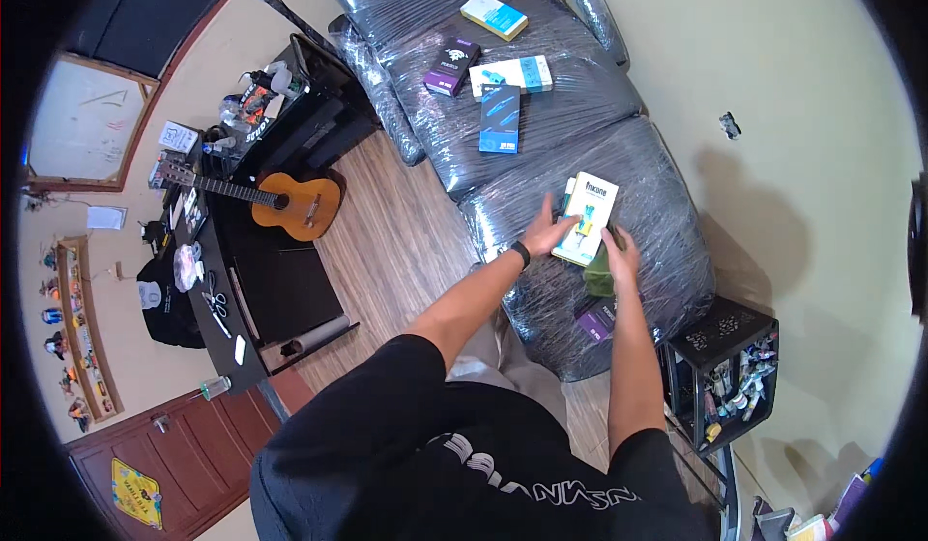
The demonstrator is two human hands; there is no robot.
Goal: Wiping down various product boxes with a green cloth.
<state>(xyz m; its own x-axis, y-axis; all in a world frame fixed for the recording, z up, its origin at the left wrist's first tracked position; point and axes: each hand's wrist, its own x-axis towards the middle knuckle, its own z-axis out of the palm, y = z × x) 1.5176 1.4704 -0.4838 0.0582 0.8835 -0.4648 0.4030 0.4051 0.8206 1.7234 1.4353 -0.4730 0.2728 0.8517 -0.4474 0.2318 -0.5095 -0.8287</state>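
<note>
A white box with a yellow-and-teal picture point(594, 201) is held over the plastic-wrapped couch point(657, 193); another box peeks from behind its left edge. My left hand point(543, 233) grips the white box from the left, thumb across its front. My right hand point(622, 249) has its fingers closed at the box's lower right side, just above a green item point(599, 278) that is partly hidden. A purple-and-black box point(595, 321) lies below that. Higher on the couch lie a blue box point(499, 127), a white-and-teal box point(532, 70), a dark purple box point(447, 77) and a pale box point(503, 19).
At left stand a cluttered black desk point(235, 280) and an acoustic guitar point(280, 214) over a wooden floor point(377, 261). A black rack of tubes point(715, 343) is beside the couch at lower right, against the wall point(802, 174). A door point(184, 473) is at bottom left.
</note>
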